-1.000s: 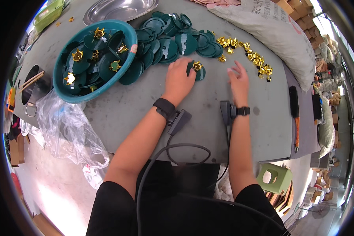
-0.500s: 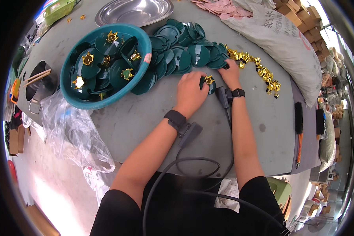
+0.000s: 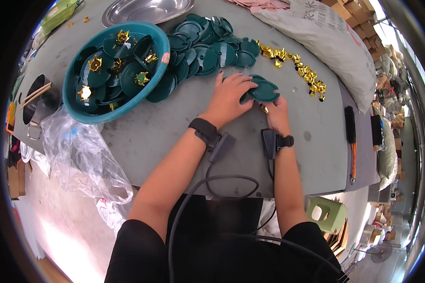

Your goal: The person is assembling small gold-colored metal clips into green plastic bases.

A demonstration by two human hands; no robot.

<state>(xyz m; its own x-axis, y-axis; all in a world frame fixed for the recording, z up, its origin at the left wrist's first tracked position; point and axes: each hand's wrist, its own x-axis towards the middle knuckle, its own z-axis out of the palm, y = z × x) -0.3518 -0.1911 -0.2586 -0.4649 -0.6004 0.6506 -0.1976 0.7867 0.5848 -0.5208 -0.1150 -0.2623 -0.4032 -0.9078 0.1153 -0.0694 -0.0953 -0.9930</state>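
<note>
My left hand (image 3: 229, 96), closed, grips dark green round discs (image 3: 265, 90) by their left side, over the table. At least two discs overlap there, with raised rims. My right hand (image 3: 278, 113) is closed at their lower right edge, where a small shiny gold piece (image 3: 265, 109) shows by its fingertips, partly hidden. Beyond my hands lies a long heap of similar green discs (image 3: 208, 59). To its right runs a line of gold crown-shaped pieces (image 3: 308, 75), some with black parts.
At the left a teal basin (image 3: 164, 59) holds green discs with gold crowns on them. A steel tray (image 3: 146, 12), a dark pot (image 3: 33, 113) with chopsticks, a clear plastic bag (image 3: 87, 151), a white woven sack (image 3: 335, 47) and a brush (image 3: 352, 141) lie around.
The green disc with a gold crown up no longer shows in my left hand; plain discs do. My right hand has come back from the heap's right end to meet them.
</note>
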